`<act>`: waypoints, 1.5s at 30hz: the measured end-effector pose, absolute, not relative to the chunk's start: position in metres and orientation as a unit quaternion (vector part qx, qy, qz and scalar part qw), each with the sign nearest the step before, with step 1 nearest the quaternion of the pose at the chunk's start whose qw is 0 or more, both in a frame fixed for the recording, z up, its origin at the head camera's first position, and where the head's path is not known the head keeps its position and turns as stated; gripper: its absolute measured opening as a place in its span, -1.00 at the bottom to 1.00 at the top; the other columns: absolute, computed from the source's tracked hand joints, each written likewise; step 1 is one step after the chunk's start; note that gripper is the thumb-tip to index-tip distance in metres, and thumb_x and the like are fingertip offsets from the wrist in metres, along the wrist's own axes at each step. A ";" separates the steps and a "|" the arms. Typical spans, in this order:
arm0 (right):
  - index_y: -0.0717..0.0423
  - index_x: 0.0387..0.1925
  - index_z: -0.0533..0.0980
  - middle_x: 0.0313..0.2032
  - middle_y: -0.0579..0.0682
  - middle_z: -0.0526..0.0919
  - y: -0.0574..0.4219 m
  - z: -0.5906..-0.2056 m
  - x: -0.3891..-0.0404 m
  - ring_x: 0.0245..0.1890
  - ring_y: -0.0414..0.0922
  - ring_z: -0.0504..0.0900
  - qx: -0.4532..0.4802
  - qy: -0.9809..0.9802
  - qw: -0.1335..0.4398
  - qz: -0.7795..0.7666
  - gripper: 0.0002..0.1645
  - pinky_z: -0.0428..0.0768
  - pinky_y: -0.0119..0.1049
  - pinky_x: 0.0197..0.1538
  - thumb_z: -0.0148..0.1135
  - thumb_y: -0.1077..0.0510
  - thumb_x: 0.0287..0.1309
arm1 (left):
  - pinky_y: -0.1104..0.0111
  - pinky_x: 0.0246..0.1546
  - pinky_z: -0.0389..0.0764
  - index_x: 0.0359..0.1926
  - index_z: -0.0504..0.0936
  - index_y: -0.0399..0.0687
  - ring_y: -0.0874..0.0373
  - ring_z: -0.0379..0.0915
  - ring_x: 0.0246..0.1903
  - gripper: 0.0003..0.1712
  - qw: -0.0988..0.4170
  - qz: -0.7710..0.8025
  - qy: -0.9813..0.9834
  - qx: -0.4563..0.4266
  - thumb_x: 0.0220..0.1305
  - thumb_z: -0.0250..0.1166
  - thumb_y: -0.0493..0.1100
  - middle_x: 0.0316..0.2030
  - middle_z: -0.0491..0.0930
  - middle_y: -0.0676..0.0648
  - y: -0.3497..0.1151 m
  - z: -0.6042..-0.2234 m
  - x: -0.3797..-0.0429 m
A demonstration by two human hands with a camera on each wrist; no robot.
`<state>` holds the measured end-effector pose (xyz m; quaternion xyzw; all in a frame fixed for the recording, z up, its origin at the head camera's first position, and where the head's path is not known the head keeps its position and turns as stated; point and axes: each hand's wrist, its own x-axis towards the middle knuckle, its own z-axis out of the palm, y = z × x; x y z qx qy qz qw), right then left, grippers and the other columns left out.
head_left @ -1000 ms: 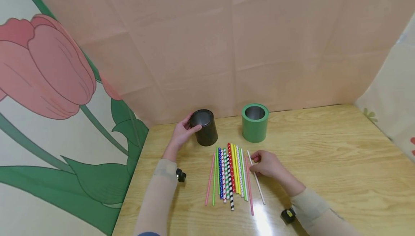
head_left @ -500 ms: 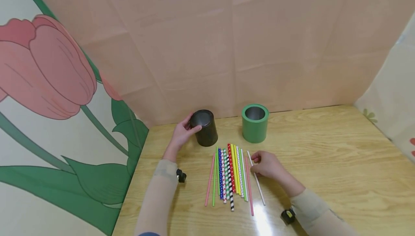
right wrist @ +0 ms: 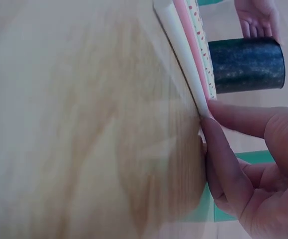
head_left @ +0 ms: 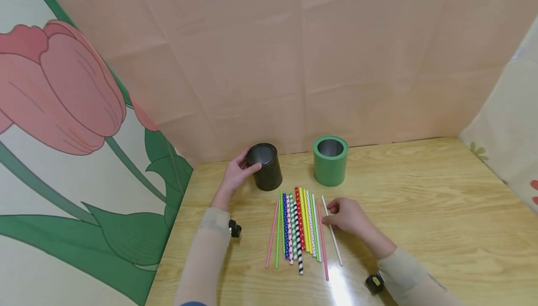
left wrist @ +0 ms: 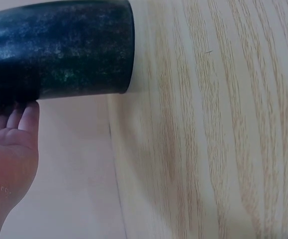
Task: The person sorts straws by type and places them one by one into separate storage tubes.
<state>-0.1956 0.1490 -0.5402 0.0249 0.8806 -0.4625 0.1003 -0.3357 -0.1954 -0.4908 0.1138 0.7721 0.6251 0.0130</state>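
A black cylindrical cup (head_left: 270,174) stands at the back of the table; my left hand (head_left: 234,175) grips it by the rim from the left, thumb at the front. In the left wrist view the fingertips touch the dark wall of the cup (left wrist: 79,50). A thin white straw (head_left: 336,247) lies at the right end of a row of straws. My right hand (head_left: 348,216) pinches this straw near its far end, between thumb and index finger. The right wrist view shows the white straw (right wrist: 181,47) beside a pink straw (right wrist: 194,42), the index finger and thumb meeting at it.
Several patterned and plain straws (head_left: 299,231) lie side by side in front of the cups. Behind them stands a green cup (head_left: 329,168) with a thick rim. A pink-beige sheet (head_left: 357,63) rises along the table's back edge, and a tulip-print panel (head_left: 126,212) borders the left.
The right thumb has shifted slightly left, and the white straw's near end has moved a little left too. My left hand keeps its hold on the black cup.
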 end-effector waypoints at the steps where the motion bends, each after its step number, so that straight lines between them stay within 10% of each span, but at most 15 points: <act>1: 0.38 -0.05 0.62 -0.27 0.09 0.61 0.149 -0.540 -0.194 -0.44 -0.12 0.66 0.023 0.883 0.099 -0.458 -0.46 0.71 -0.25 -0.38 0.68 0.19 0.01 | 0.12 0.49 0.36 0.66 0.21 -0.17 -0.14 0.22 0.55 -0.03 0.013 0.624 0.773 0.114 0.36 0.51 -0.23 0.60 0.22 -0.26 -0.196 -0.490 -0.335; 18: 0.35 -0.11 0.62 -0.33 0.05 0.58 0.151 -0.539 -0.191 -0.51 -0.14 0.63 0.012 0.892 0.089 -0.444 -0.50 0.68 -0.28 -0.43 0.52 0.36 -0.22 | 0.11 0.50 0.34 0.66 0.27 -0.05 -0.15 0.20 0.55 -0.05 0.013 0.623 0.774 0.115 0.36 0.52 -0.21 0.60 0.21 -0.27 -0.197 -0.491 -0.334; 45: 0.48 0.14 0.52 -0.23 0.14 0.69 0.172 -0.541 -0.201 -0.38 -0.10 0.67 0.003 0.836 0.126 -0.535 -0.39 0.74 -0.26 -0.31 0.48 0.35 0.03 | 0.11 0.49 0.36 0.64 0.27 -0.13 -0.12 0.27 0.52 -0.03 0.005 0.610 0.783 0.122 0.33 0.54 -0.21 0.58 0.27 -0.22 -0.196 -0.491 -0.338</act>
